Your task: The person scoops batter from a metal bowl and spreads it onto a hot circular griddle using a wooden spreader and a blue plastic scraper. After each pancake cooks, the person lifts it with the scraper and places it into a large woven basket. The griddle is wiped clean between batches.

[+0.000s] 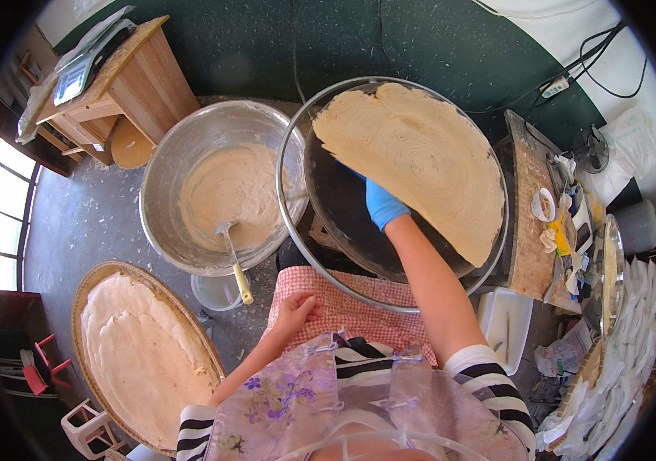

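A large thin tan pancake (414, 155) covers the far and right part of a round black griddle (339, 213); the near-left part of the griddle is bare. My right hand (384, 201), in a blue glove, reaches over the griddle to the pancake's near edge. Its fingers go out of sight under that edge, where a thin blue strip also shows; whether they grip anything is hidden. A metal ring (285, 190) surrounds the griddle. My left hand (300, 308) rests on the red checked cloth over my lap, fingers curled in, with nothing seen in it.
Left of the griddle stands a metal basin (158, 230) of pale batter (236, 184), a yellow-handled scraper (236, 259) leaning in it. A woven tray (83, 346) of pale sheets (143, 357) is lower left. A cluttered board (527, 230) and a white tub (506, 328) lie right.
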The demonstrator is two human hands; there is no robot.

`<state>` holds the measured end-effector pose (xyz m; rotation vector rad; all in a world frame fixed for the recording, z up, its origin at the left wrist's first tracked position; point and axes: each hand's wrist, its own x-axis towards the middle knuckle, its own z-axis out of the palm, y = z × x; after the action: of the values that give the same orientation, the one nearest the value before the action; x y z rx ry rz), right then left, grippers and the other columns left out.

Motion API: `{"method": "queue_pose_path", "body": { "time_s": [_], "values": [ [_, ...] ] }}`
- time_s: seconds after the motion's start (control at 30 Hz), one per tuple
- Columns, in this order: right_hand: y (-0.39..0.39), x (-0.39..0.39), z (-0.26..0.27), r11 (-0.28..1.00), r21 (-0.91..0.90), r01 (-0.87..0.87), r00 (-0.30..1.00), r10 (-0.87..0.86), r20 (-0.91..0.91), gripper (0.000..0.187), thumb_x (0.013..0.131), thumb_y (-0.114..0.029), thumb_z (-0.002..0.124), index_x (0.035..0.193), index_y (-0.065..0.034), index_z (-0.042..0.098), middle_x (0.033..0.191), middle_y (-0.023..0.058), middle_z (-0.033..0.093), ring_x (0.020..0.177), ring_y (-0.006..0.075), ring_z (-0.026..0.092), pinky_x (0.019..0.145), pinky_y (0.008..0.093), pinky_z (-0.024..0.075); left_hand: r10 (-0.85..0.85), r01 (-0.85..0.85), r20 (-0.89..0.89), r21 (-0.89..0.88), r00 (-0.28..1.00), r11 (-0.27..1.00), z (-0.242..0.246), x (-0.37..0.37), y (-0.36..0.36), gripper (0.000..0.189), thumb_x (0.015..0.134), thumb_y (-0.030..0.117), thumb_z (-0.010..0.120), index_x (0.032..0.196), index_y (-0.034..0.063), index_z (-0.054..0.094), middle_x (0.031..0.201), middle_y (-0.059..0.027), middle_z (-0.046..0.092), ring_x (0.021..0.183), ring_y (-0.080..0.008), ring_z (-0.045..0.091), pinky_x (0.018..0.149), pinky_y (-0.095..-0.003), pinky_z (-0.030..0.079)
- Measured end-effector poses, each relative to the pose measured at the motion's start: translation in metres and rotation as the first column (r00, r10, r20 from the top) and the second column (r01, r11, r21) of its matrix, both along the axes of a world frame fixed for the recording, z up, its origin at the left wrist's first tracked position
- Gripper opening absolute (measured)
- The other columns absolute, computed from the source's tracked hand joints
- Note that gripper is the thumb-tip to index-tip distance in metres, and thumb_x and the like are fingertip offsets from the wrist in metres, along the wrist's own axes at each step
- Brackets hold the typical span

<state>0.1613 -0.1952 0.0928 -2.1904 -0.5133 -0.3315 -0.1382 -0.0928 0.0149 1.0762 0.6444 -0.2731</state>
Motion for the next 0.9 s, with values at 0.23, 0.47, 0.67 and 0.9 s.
{"method": "queue_pose_path", "body": {
  "time_s": [0.23,0.47,0.67,0.9],
  "values": [
    [-0.011,0.04,0.015,0.923,-0.326,0.207,0.978,-0.186,0.094,0.037,0.087,-0.021,0.045,0.12,-0.0045,0.049,0.123,0.0188,0.048,0.114,0.0353,0.044,0.097,0.0431,0.0326,0.047,-0.047,-0.067,0.0,0.997,0.999,0.001,0.009,-0.001,0.028,0.09,0.017,0.051,0.113,0.0011,0.049,0.087,-0.01,0.064,0.065,-0.0139,0.061,0.056,-0.0228,0.05],
    [-0.048,0.061,0.003,0.846,-0.423,0.324,0.946,-0.293,0.138,0.036,0.088,-0.022,0.044,0.118,-0.0047,0.05,0.121,0.0183,0.05,0.112,0.0349,0.045,0.095,0.043,0.0341,0.056,-0.058,-0.066,-0.019,0.996,0.998,-0.003,0.008,0.001,0.028,0.09,0.018,0.05,0.113,0.0015,0.05,0.085,-0.0095,0.063,0.062,-0.0135,0.061,0.054,-0.0227,0.05],
    [-0.113,0.006,0.005,0.835,-0.463,0.298,0.954,-0.276,0.116,0.035,0.088,-0.022,0.044,0.117,-0.0048,0.051,0.12,0.0179,0.051,0.11,0.0346,0.046,0.094,0.0428,0.0353,0.09,-0.091,-0.029,-0.006,0.995,0.996,-0.009,0.005,0.0,0.025,0.09,0.015,0.05,0.11,0.0,0.051,0.083,-0.0109,0.064,0.061,-0.0151,0.061,0.052,-0.0235,0.05],
    [-0.157,-0.143,0.0,0.827,-0.551,0.112,0.992,-0.121,0.021,0.034,0.088,-0.023,0.043,0.116,-0.005,0.052,0.118,0.0174,0.052,0.108,0.0341,0.048,0.092,0.0427,0.0368,0.072,-0.072,-0.004,0.039,0.997,0.997,-0.008,0.002,0.0,0.027,0.09,0.017,0.05,0.111,0.0007,0.051,0.083,-0.0095,0.063,0.063,-0.0141,0.061,0.053,-0.023,0.05]
  ]
}}
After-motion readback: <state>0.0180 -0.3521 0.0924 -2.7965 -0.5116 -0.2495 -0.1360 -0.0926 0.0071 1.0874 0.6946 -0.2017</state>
